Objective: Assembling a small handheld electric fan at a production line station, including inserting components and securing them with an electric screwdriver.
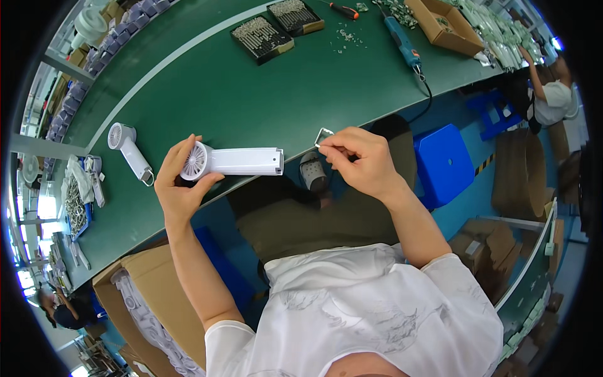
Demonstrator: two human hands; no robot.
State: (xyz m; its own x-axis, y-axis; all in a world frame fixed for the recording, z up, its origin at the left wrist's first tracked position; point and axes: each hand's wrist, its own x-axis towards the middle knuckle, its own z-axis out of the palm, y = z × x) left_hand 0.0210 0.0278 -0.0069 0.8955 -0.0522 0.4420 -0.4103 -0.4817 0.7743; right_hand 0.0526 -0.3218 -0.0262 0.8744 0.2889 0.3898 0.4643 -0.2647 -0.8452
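Note:
My left hand (pixel 181 182) is closed around the round head of a white handheld fan (pixel 245 161), near the front edge of the green table. The fan lies sideways, its grille beside my thumb and the end of its handle pointing right. My right hand (pixel 363 160) pinches a small metal loop (pixel 323 136) between thumb and fingers, to the right of the handle end and apart from it. Another white fan (pixel 130 151) rests on the table to the left, with a loop at its handle end.
Two black trays of screws (pixel 262 39) stand at the back. A teal electric screwdriver (pixel 402 43) lies at the back right by a cardboard box (pixel 445 25). On the left is a blue tray of metal loops (pixel 78 210). A blue stool (pixel 443 164) stands right; an open carton (pixel 147 301) is below left.

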